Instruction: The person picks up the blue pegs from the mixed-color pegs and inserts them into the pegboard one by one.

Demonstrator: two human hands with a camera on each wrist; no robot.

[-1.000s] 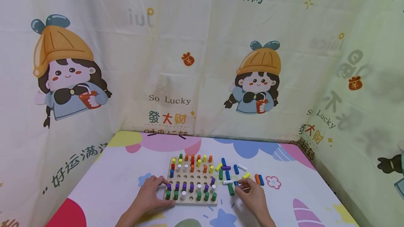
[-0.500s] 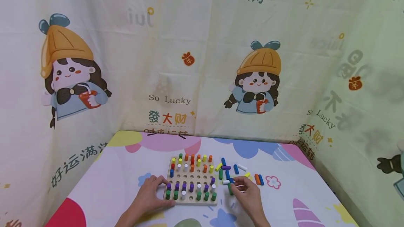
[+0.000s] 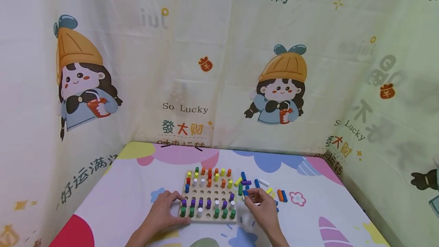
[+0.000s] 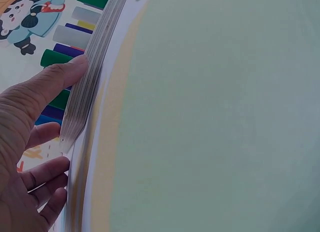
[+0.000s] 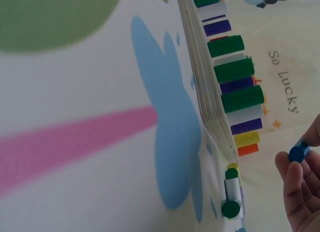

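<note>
A wooden pegboard (image 3: 208,221) stands on the table, with several rows of upright coloured pegs. At its front left corner my left hand (image 3: 162,210) holds the board, thumb against the front edge (image 4: 92,77) and index finger at the left side. The other fingers of that hand hang loosely curled in the left wrist view. Just right of the board, my right hand (image 3: 263,206) pinches a blue peg (image 5: 297,153) between thumb and fingers, above the table. Empty holes show across the middle rows and one in the front row.
Loose pegs lie right of the board, among them a purple peg (image 3: 246,182), a white peg (image 3: 263,182), a green peg (image 3: 240,190) and an orange peg (image 3: 280,195). My right hand covers some of them. A printed cloth (image 3: 192,87) hangs behind the table.
My right hand has lifted the blue peg from among the loose pegs and moved left toward the board. The left hand has stayed at the corner.
</note>
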